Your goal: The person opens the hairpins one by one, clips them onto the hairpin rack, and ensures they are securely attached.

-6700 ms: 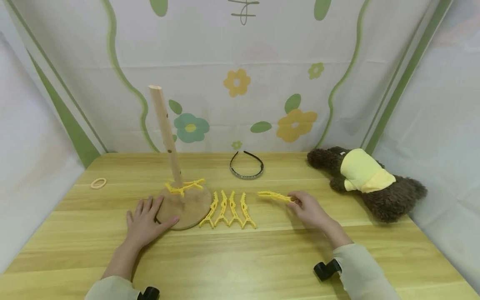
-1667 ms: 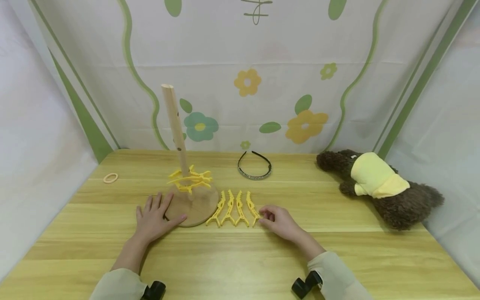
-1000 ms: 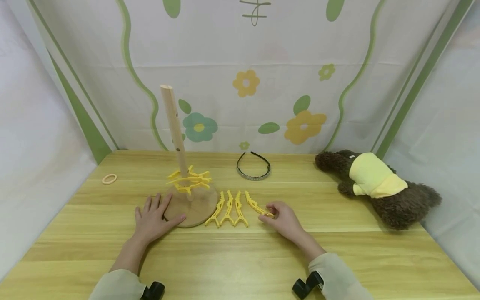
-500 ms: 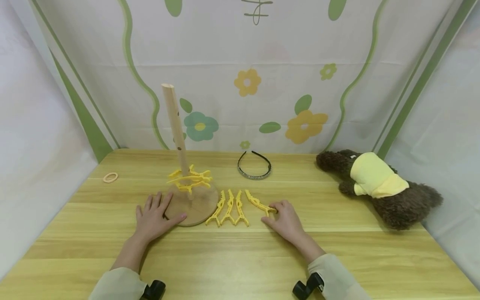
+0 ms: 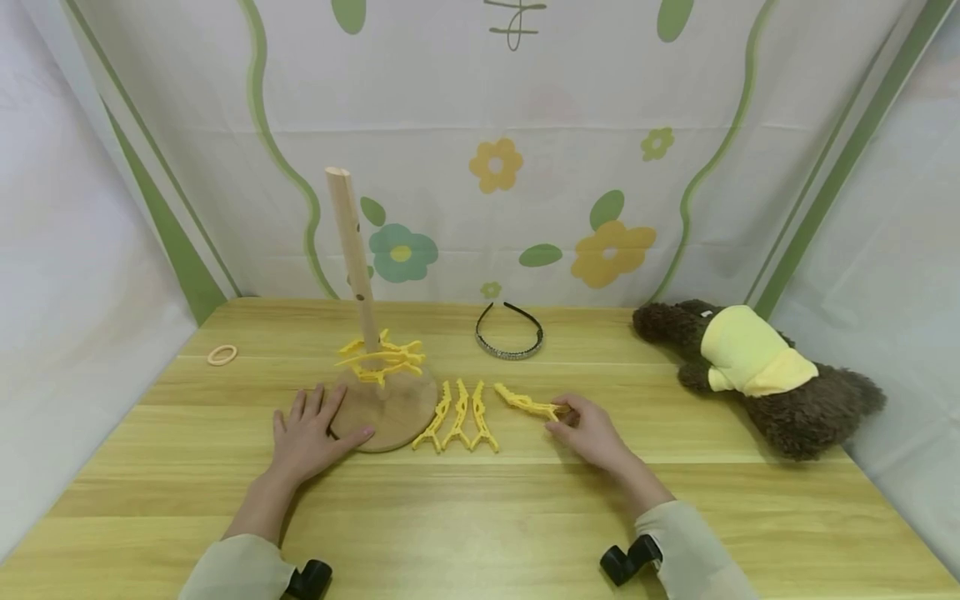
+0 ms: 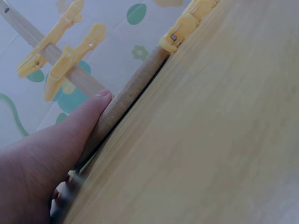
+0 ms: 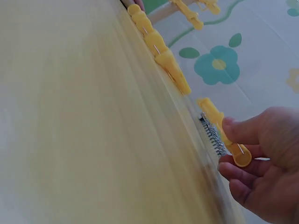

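My right hand (image 5: 588, 429) pinches one end of a yellow hair clip (image 5: 525, 402) just above the table; the same clip (image 7: 223, 131) shows in the right wrist view between thumb and fingers. Three more yellow clips (image 5: 459, 416) lie side by side beside the round base (image 5: 393, 408) of a wooden peg stand (image 5: 354, 254). Several yellow clips (image 5: 378, 358) are clamped low on the peg. My left hand (image 5: 307, 437) rests flat on the base's left edge; its thumb (image 6: 88, 114) touches the rim.
A black headband (image 5: 510, 337) lies behind the clips. A brown plush dog in a yellow shirt (image 5: 750, 375) lies at the right. A small beige hair ring (image 5: 222, 356) lies at the far left. A flowered cloth backdrop (image 5: 525, 150) closes off the table's far side.
My right hand took the rightmost clip out of the row and has drawn it right and slightly up. The left hand has stayed on the base.
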{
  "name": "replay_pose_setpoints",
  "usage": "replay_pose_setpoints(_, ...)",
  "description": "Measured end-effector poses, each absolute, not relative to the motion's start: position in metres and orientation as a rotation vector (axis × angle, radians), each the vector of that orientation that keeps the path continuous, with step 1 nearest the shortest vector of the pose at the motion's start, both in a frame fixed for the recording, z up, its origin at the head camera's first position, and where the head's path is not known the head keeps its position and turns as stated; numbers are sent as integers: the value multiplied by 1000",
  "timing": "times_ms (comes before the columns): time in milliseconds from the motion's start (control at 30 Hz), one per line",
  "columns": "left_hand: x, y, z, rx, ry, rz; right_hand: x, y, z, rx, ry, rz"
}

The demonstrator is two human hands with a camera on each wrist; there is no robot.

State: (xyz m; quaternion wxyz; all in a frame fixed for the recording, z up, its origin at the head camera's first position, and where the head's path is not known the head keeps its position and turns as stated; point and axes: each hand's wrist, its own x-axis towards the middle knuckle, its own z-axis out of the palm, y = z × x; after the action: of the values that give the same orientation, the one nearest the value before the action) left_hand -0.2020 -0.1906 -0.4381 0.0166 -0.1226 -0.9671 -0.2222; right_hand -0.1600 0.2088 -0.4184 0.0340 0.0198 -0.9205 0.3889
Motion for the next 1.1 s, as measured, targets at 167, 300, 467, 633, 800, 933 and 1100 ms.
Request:
replay_pose_setpoints(167,-202,-190,-438,-387,-3006,-684,-160,219,-409,97,-2846,1207)
replay_pose_setpoints(300,-202,-190,-438,-390,-3005,-676,-161,226,-399,212,-2851,1158)
replay_pose_setpoints(467,-202,-188,-438,-391,-3009,-677,-164,233,-387,348,-2856,1071)
replay_pose_setpoints(633,-203,-188,-437,-397,-3007,-685,-171,234,-375,391,-2816,973)
replay_pose_setpoints(800,-203,-189,-436,-395,-3005,-683,-182,227,-355,450,-2732,973)
replay_pose_setpoints(933,-202,-189,-436,-391,-3011,-698,-193,216,-337,505,-2706,957)
replay_pose_setpoints(1100,-200,-190,-435,-387,-3011,-724,-207,193,-317,530,-2712,943)
